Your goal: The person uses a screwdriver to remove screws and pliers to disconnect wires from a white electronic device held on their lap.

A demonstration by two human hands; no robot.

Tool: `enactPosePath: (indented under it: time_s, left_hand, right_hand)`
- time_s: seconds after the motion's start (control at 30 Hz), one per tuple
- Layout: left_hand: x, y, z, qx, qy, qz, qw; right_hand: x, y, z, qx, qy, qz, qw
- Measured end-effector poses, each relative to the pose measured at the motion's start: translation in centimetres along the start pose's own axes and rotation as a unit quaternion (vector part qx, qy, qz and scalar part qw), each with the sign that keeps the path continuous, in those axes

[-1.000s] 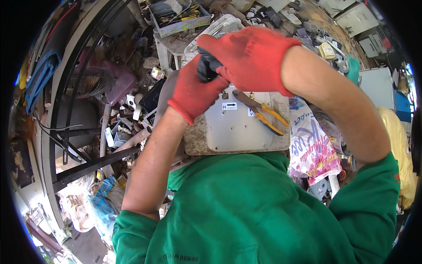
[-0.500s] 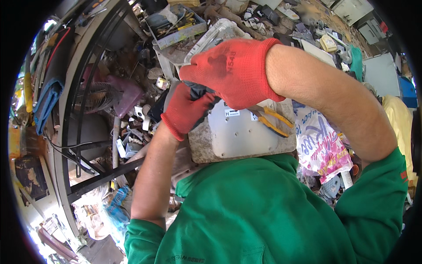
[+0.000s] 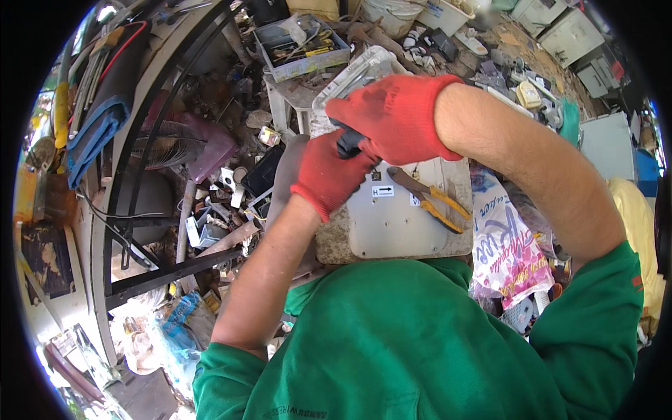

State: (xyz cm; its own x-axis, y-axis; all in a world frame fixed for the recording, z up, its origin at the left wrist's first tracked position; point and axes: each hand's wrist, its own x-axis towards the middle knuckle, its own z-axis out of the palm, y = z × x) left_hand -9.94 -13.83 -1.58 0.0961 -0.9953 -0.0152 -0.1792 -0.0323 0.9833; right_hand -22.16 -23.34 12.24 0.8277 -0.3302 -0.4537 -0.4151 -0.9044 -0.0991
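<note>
Both hands wear red knit gloves with dark palms, and they meet above the far part of a metal plate [image 3: 383, 231]. My left hand [image 3: 329, 171] is closed, its fingers turned inward and mostly hidden. Over it, my right hand [image 3: 399, 119] is curled with its fingertips against the left. Something black shows between them; whether it is a held piece or the gloves' dark palms I cannot tell. Beside the hands, pliers [image 3: 434, 206] with yellow-and-black handles lie on the plate, jaws toward the right hand. The plate sits on a dirty worn board in front of my body.
A grey tray of tools [image 3: 302, 66] stands on a stool beyond the hands. At left is a black metal frame [image 3: 175, 273] and a caged fan [image 3: 168, 143]. To the right lies a printed plastic bag [image 3: 507, 252]. Scrap parts cover the floor at far right.
My joined hands have shifted right and slightly nearer in the picture, as the whole view has moved. More of the pliers and their jaws now shows.
</note>
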Motion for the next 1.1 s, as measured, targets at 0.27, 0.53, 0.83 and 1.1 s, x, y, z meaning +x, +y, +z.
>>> enactPosePath:
  time_s: [0.27, 0.53, 0.83, 1.1]
  left_hand:
    - [-0.3, -0.9, -0.6, -0.064, -0.058, -0.039, 0.995]
    - [-0.1, -1.0, -1.7, -0.012, -0.069, 0.085, 0.994]
    - [-0.9, -1.9, 0.1, 0.015, 0.04, 0.089, 0.995]
    - [-0.5, -0.8, -0.5, -0.032, -0.043, -0.024, 0.998]
  right_hand:
    - [-0.1, 0.8, 0.2, 0.023, -0.007, -0.064, 0.998]
    - [-0.4, 0.3, 0.5, -0.004, 0.032, -0.111, 0.993]
    - [-0.6, -0.4, 1.7, 0.004, 0.089, -0.085, 0.992]
    - [-0.2, -0.8, -0.3, -0.021, 0.006, -0.006, 1.0]
